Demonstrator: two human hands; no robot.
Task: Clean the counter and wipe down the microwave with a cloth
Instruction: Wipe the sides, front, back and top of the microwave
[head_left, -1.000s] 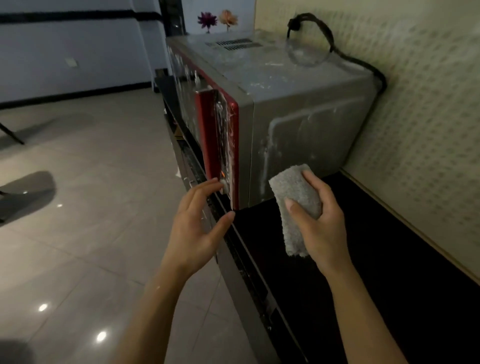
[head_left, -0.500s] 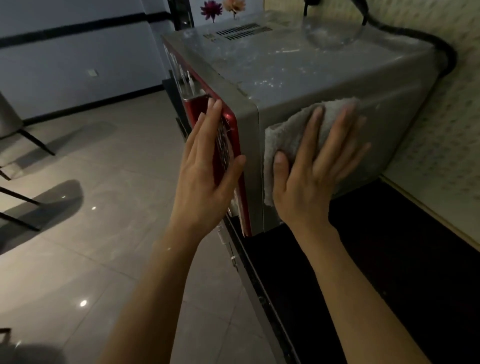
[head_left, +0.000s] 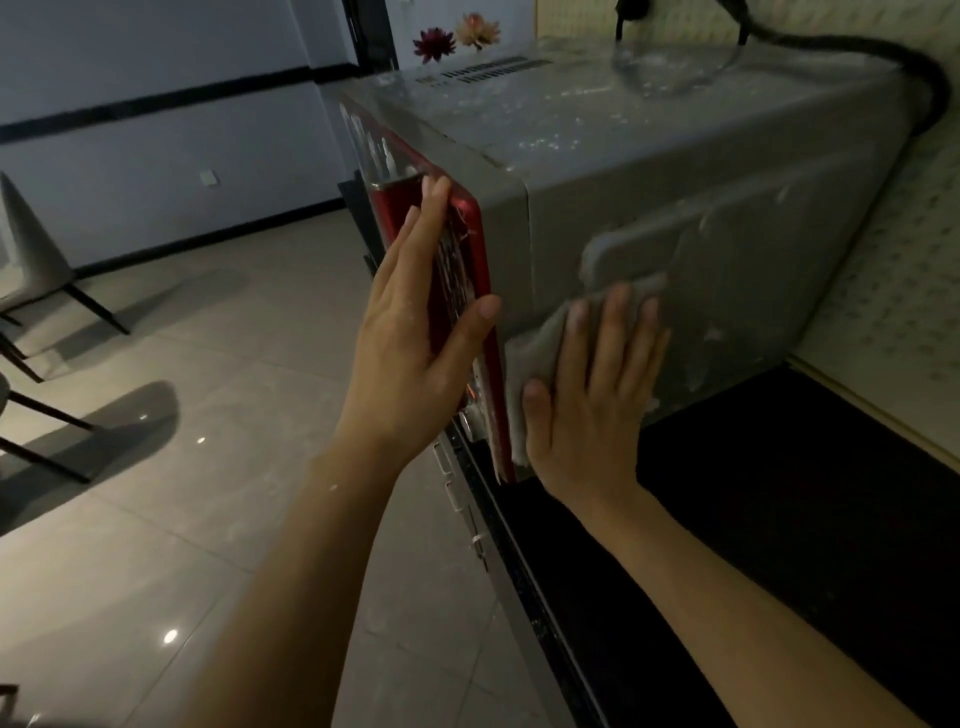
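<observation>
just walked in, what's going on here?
A person is wiping down the microwave. The right hand presses a grey cloth flat against the lower front part of its grey side panel, fingers straight. The left hand lies flat on the red front, thumb at the corner edge, apparently bracing the unit. White smears show on the side and top, so it is not clean yet. It sits on a black counter.
</observation>
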